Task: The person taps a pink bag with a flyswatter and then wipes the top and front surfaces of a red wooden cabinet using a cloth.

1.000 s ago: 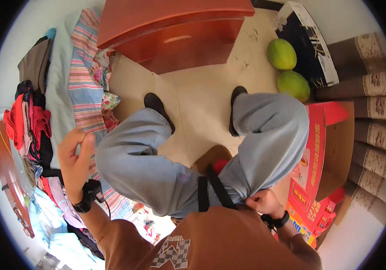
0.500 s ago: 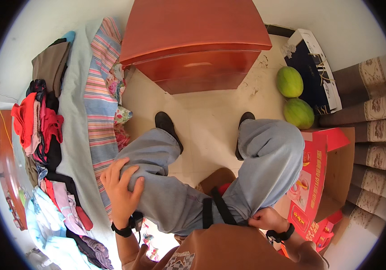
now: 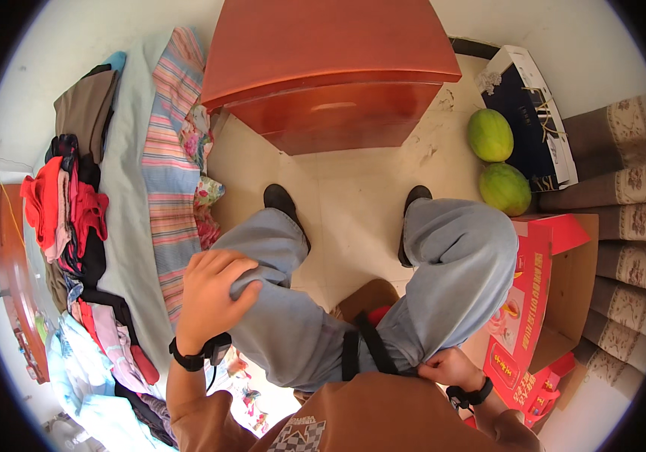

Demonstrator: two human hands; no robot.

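My left hand [image 3: 216,295] is over the left thigh of my blue-grey jeans [image 3: 293,331], close to the knee, with its fingers stretched out and nothing in them. At my right hip my right hand [image 3: 450,367] is closed in a loose fist against the jeans; whatever its fingers may grip is hidden. Each wrist has a black band, the left one [image 3: 196,355] carrying a small dark device. Two black straps [image 3: 373,343] hang from under my brown shirt [image 3: 391,410] onto my lap.
Clothes [image 3: 82,218] lie heaped on the bed [image 3: 131,226] to my left. Ahead stands a reddish-brown wooden cabinet [image 3: 330,45]. To the right are two watermelons [image 3: 491,135], a dark blue bag [image 3: 526,120], an open red carton [image 3: 530,286] and grey-brown curtains [image 3: 624,226].
My left hand has turned to the right, its fingers now closer together, and the forearm is lifted. My right hand keeps its place at the hip. The view has shifted slightly.
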